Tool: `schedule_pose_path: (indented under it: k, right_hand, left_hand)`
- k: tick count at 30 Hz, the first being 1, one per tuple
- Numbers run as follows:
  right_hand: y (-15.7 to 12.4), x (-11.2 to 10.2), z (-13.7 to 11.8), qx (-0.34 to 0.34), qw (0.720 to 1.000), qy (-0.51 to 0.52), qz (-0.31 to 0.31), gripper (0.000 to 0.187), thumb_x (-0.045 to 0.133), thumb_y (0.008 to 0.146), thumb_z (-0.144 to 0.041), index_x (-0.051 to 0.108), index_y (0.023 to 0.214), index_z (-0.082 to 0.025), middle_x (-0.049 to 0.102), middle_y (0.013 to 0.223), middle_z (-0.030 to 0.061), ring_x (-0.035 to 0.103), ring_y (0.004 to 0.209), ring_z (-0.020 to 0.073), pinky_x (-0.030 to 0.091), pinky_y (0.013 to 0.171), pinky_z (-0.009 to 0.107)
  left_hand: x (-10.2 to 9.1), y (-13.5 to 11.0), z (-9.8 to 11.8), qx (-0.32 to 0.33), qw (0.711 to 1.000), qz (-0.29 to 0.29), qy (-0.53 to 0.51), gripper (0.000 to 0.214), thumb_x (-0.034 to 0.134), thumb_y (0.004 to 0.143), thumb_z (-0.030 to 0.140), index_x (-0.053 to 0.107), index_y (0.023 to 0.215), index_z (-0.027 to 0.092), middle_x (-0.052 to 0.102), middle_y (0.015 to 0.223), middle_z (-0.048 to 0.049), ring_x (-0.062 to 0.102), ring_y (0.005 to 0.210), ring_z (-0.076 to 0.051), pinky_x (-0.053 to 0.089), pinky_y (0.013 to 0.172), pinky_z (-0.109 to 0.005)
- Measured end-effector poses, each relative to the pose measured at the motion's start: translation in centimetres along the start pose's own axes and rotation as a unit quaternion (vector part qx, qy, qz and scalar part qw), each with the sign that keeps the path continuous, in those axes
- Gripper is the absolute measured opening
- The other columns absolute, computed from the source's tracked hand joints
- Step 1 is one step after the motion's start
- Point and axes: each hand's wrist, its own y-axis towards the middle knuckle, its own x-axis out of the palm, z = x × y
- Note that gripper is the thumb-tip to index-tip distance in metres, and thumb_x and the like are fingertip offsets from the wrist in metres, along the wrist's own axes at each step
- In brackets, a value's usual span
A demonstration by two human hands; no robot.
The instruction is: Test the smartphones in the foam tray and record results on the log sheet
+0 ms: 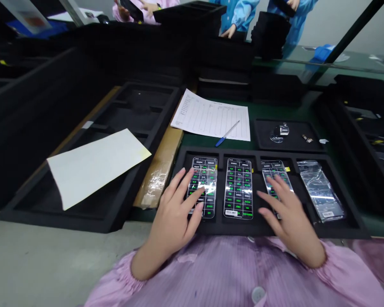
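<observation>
A black foam tray (265, 152) with four slots lies in front of me. Its three left slots hold lit phones showing green grids: a left phone (205, 170), a middle phone (238, 187) and a right phone (273, 169). The fourth slot holds a dark phone in clear film (320, 189). My left hand (176, 209) rests open with fingers spread on the left phone's screen. Over the right phone lies my right hand (288, 213), open, its fingers flat on the screen.
A printed form (211, 117) with a blue pen (227, 133) lies behind the tray. A small black tray (262, 132) holds a round metal part (279, 132). A large black foam tray (128, 140) with a white sheet (96, 164) sits left. Other people in blue and pink sleeves work at the far edge.
</observation>
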Motion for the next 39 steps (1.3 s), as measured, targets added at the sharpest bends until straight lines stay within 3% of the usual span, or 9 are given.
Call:
schedule_pose_path:
  k: [3,7,11,15,19,24,29,33,39]
  right_hand:
    - [1.1,0.5,-1.6,-0.028,0.998,0.017,-0.061,0.045,0.047,0.102,-0.047,0.062,0.133,-0.017,0.033,0.160,0.0207,0.023,0.151,0.0414,0.037,0.111,0.069]
    - [0.1,-0.7,-0.9,-0.049,0.995,0.071,-0.051,0.032,0.052,0.101,-0.044,0.069,0.114,-0.020,0.044,0.155,0.0139,0.030,0.149,0.0365,0.037,0.114,0.063]
    - [-1.6,-2.2,1.2,0.052,0.997,0.040,0.040,0.041,0.054,0.099,-0.046,0.060,0.128,-0.018,0.050,0.149,0.0172,0.045,0.140,0.0357,0.044,0.110,0.059]
    - [-2.3,-2.1,2.5,0.153,0.985,-0.007,0.078,0.050,0.046,0.102,-0.047,0.052,0.138,-0.014,0.050,0.148,0.0209,0.047,0.138,0.0365,0.044,0.109,0.058]
    - [-2.5,-1.4,2.7,0.178,0.979,-0.027,0.095,0.049,0.041,0.102,-0.036,0.044,0.144,-0.012,0.048,0.149,0.0222,0.046,0.140,0.0351,0.042,0.111,0.057]
    - [-2.7,-0.5,2.4,0.187,0.977,-0.028,0.094,0.051,0.038,0.099,-0.023,0.036,0.149,-0.013,0.047,0.149,0.0222,0.057,0.129,0.0334,0.043,0.108,0.059]
    - [-3.2,-0.6,2.4,0.207,0.972,0.056,0.100,0.059,0.038,0.097,-0.019,0.027,0.155,-0.020,0.045,0.151,0.0180,0.063,0.119,0.0286,0.045,0.107,0.058]
    - [-3.5,-1.2,2.6,0.249,0.952,0.147,0.097,0.058,0.037,0.098,-0.020,0.027,0.154,-0.026,0.043,0.153,0.0146,0.065,0.115,0.0259,0.048,0.104,0.055]
    - [-2.3,-2.2,3.6,0.290,0.923,0.250,0.035,0.056,0.038,0.098,-0.024,0.027,0.153,-0.025,0.039,0.156,0.0136,0.058,0.126,0.0265,0.043,0.111,0.055]
  left_hand:
    - [0.2,0.1,0.1,-0.003,1.000,0.010,-0.005,0.034,0.049,0.094,0.019,0.065,0.124,0.011,0.044,0.153,-0.0202,0.031,0.148,-0.037,0.037,0.115,-0.055]
    - [0.5,-0.5,-0.7,-0.032,0.999,0.032,0.001,0.033,0.046,0.096,0.017,0.064,0.123,0.010,0.046,0.151,-0.0206,0.031,0.148,-0.035,0.034,0.118,-0.054]
    - [0.7,-1.1,-1.2,-0.088,0.995,0.040,-0.002,0.035,0.041,0.100,0.022,0.063,0.125,0.012,0.050,0.148,-0.0188,0.035,0.147,-0.032,0.035,0.118,-0.053]
    - [1.1,-0.9,-1.2,-0.134,0.990,0.038,-0.015,0.041,0.037,0.102,0.028,0.057,0.132,0.011,0.056,0.142,-0.0179,0.041,0.143,-0.031,0.037,0.117,-0.053]
    - [1.4,-0.6,-1.1,-0.185,0.981,0.045,-0.020,0.050,0.036,0.101,0.034,0.050,0.139,0.004,0.062,0.131,-0.0205,0.050,0.134,-0.033,0.041,0.113,-0.052]
    - [1.4,-0.3,-1.0,-0.202,0.978,0.052,-0.019,0.056,0.037,0.099,0.036,0.048,0.142,0.002,0.064,0.127,-0.0216,0.053,0.129,-0.035,0.041,0.111,-0.054]
    - [1.4,-0.1,-0.7,-0.211,0.976,0.046,-0.028,0.058,0.037,0.097,0.036,0.046,0.143,0.001,0.064,0.128,-0.0235,0.052,0.129,-0.038,0.040,0.111,-0.056]
    - [1.0,0.0,-0.4,-0.241,0.969,0.030,-0.040,0.055,0.036,0.098,0.034,0.044,0.146,0.009,0.063,0.132,-0.0191,0.054,0.128,-0.035,0.041,0.112,-0.054]
    - [0.2,1.5,-0.5,-0.287,0.957,-0.007,-0.037,0.054,0.035,0.096,0.038,0.049,0.144,0.017,0.069,0.126,-0.0103,0.055,0.128,-0.033,0.043,0.110,-0.053]
